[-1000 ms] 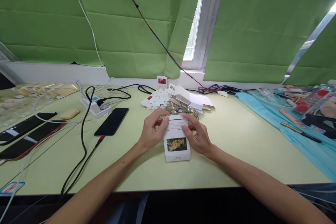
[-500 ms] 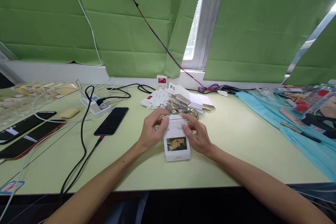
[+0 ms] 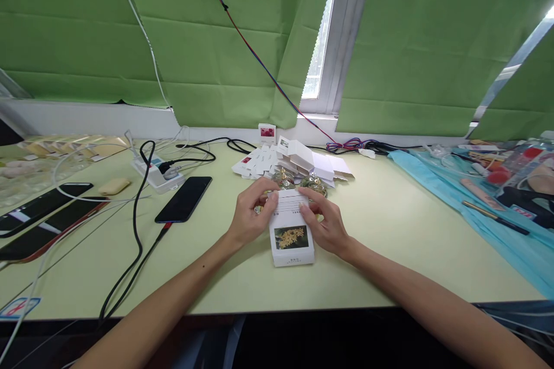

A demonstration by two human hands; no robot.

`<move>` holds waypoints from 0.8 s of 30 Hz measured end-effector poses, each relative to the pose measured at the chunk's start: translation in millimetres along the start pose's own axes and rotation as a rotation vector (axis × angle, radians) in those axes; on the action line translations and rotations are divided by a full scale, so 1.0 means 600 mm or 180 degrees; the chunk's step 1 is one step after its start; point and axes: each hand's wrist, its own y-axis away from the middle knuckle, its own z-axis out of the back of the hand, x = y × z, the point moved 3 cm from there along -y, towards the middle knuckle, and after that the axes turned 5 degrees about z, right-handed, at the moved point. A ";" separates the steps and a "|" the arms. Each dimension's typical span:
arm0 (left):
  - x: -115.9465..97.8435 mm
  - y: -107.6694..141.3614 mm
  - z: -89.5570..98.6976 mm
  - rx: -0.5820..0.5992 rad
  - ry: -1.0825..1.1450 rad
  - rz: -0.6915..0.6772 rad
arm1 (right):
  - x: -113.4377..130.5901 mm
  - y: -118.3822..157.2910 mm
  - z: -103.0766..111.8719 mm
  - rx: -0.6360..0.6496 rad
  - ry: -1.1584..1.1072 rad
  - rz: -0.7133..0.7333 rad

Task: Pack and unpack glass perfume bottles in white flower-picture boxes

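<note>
Between my hands is a white printed paper box [image 3: 292, 216], flattened or partly folded, with a picture of yellow flowers on its near part. My left hand [image 3: 253, 210] pinches its upper left edge with thumb and fingers. On the opposite edge, my right hand [image 3: 324, 219] grips with its thumb on top. Just beyond my fingertips lie small clear-wrapped packets [image 3: 314, 183], partly hidden by my hands. Behind them is a pile of white paper boxes [image 3: 298, 155], some flat and some folded up. One small box with a red flower picture [image 3: 267, 133] stands upright at the back.
A phone [image 3: 184, 199] on a cable lies left of my hands, near a white power strip [image 3: 160, 176]. Two more phones [image 3: 47, 207] lie at far left. Blue cloth [image 3: 459, 202] with a pen [image 3: 496, 217] covers the right side. Green curtain hangs behind the table.
</note>
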 end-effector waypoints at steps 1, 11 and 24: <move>0.000 0.000 0.000 0.0002 -0.0003 0.0004 | 0.000 0.000 0.000 -0.0005 0.0004 0.0020; 0.001 0.001 0.000 0.0004 -0.0057 0.0005 | -0.003 0.002 -0.001 0.0012 -0.0008 0.0000; -0.004 0.002 0.002 -0.0055 -0.0143 -0.0185 | -0.004 0.004 -0.001 0.0088 -0.0036 -0.0111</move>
